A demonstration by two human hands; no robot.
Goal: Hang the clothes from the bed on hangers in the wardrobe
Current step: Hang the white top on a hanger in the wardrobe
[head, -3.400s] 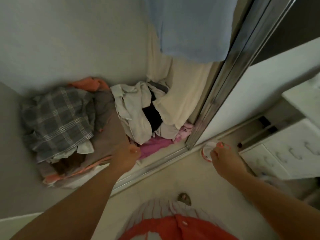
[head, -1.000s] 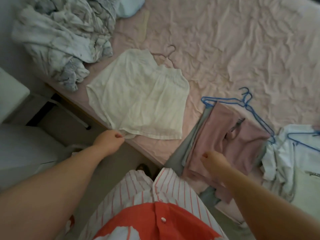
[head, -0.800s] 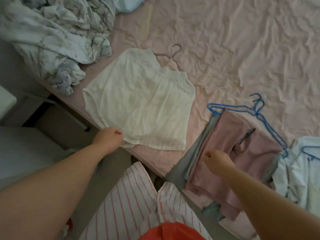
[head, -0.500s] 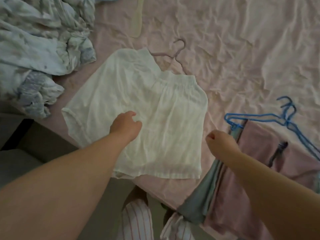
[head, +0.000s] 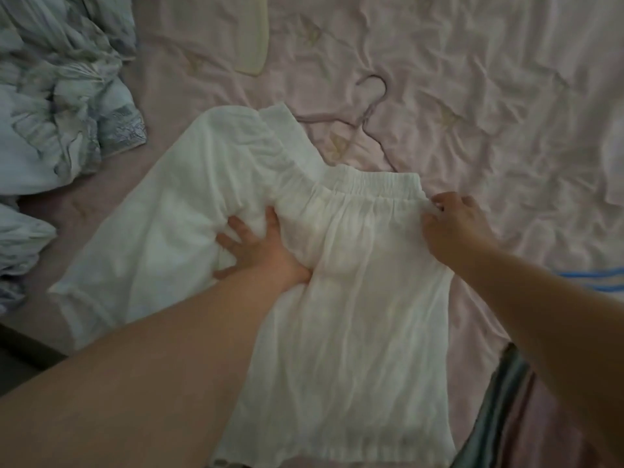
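**White garment spread on the pink bed, both hands on it**

Head view: a white garment (head: 354, 282) of thin, slightly sheer crinkled fabric lies flat on the bed, over the wrinkled pink sheet (head: 489, 96). It has a gathered elastic band along its upper edge, and the cloth falls from that band in fine vertical pleats toward the near edge of the bed. Its left part is folded and bunched into soft ridges, with one flap turned up near the top; its right part lies smoother and reaches down to a straight hem at the bottom of the frame.

The left hand (head: 256, 246) rests palm-down in the middle of the garment, fingers spread wide and pressed into the bunched cloth. The right hand (head: 456, 224) is at the right end of the elastic band, fingers curled and pinching the fabric edge there.

A pale pink hanger (head: 373, 106) lies on the sheet just beyond the garment's upper edge, its hook pointing away from the person; part of its frame runs under the band. A crumpled pale blue patterned blanket (head: 60, 106) is heaped at the left of the bed. At the right edge, blue hanger wires (head: 594, 280) show beyond the right forearm, and folded grey and mauve clothes (head: 513, 400) lie below it. A pale flat object (head: 251, 45) sits near the top of the sheet; what it is cannot be told.
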